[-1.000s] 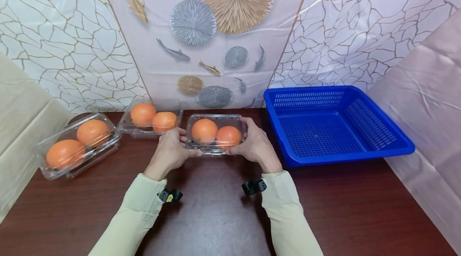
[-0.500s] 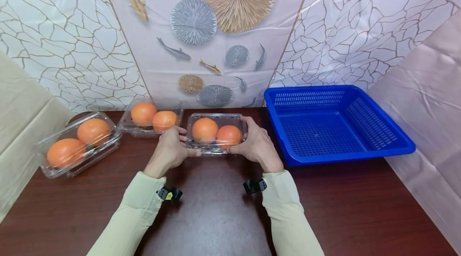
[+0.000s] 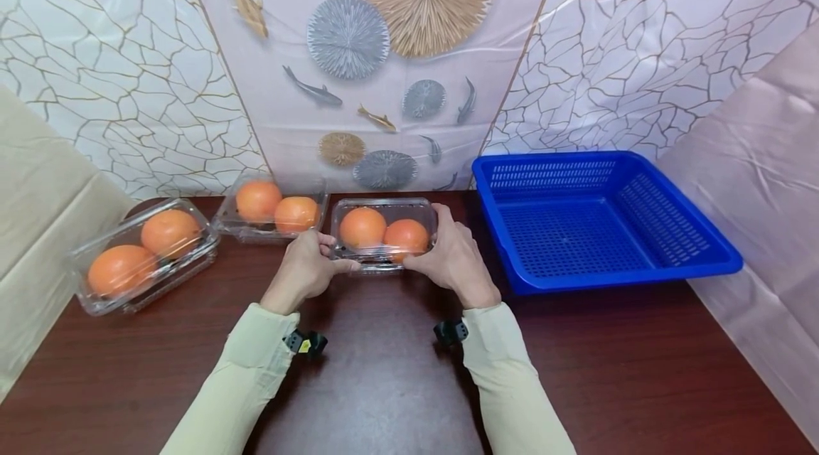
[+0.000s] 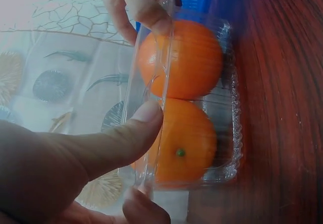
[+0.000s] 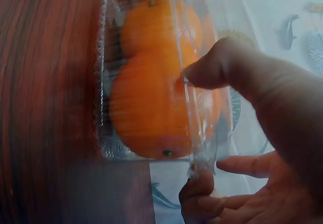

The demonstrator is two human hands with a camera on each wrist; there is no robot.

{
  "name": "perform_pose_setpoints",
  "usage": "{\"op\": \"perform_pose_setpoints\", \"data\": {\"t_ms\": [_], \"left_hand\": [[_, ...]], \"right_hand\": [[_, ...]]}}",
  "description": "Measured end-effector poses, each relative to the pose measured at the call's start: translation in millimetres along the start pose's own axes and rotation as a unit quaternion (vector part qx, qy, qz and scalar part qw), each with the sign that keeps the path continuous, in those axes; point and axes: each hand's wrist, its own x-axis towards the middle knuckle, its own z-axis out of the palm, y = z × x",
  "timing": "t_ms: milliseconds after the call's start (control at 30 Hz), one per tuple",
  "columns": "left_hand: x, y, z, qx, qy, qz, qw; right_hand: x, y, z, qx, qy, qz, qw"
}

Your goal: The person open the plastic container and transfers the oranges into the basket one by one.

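Note:
A clear plastic clamshell box (image 3: 382,254) with two oranges (image 3: 362,227) inside sits at the back middle of the table, its lid down over the fruit. My left hand (image 3: 302,271) grips its left end, the thumb along the front edge. At the opposite end my right hand (image 3: 453,256) holds it, thumb in front and fingers round the side. The left wrist view shows the left thumb (image 4: 146,113) lying on the clear rim. In the right wrist view, the right thumb (image 5: 209,70) presses the rim, with fingertips at the box's corner below.
To the left stand two more clear boxes, one at the back (image 3: 276,236) and one nearer the left wall (image 3: 185,271), each with two oranges. A blue perforated basket (image 3: 614,277) stands at the right. A patterned backdrop (image 3: 416,138) rises behind the dark wooden table (image 3: 384,370).
The head view has shifted slightly. Both hands keep hold of the clamshell box at its two ends, with almost no movement.

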Motion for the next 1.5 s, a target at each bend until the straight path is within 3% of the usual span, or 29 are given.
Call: {"op": "perform_pose_setpoints", "data": {"t_ms": [300,433,700,867,1233,1500], "left_hand": [[1.3,-1.5,4.7,0.062,0.012,0.040,0.9972],[1.3,-3.3,4.1,0.061,0.012,0.051,0.9967],[4.5,-2.0,5.3,0.007,0.025,0.010,0.9996],[5.7,-2.6,3.9,-0.010,0.031,0.009,0.9994],[4.5,-3.2,3.9,0.002,0.016,0.003,0.9999],[2.3,1.0,5.7,0.067,0.005,0.040,0.9969]], "right_hand": [[-1.5,-0.3,5.2,-0.021,0.011,0.019,0.9995],[-0.1,-0.2,5.2,-0.037,0.000,0.029,0.9989],[1.8,0.6,3.0,-0.057,-0.011,0.020,0.9981],[2.6,-1.7,0.7,-0.073,-0.021,0.028,0.9967],[2.6,-2.2,0.0,-0.083,-0.026,0.039,0.9955],[0.6,-4.2,-0.6,-0.112,-0.003,0.024,0.9935]]}}
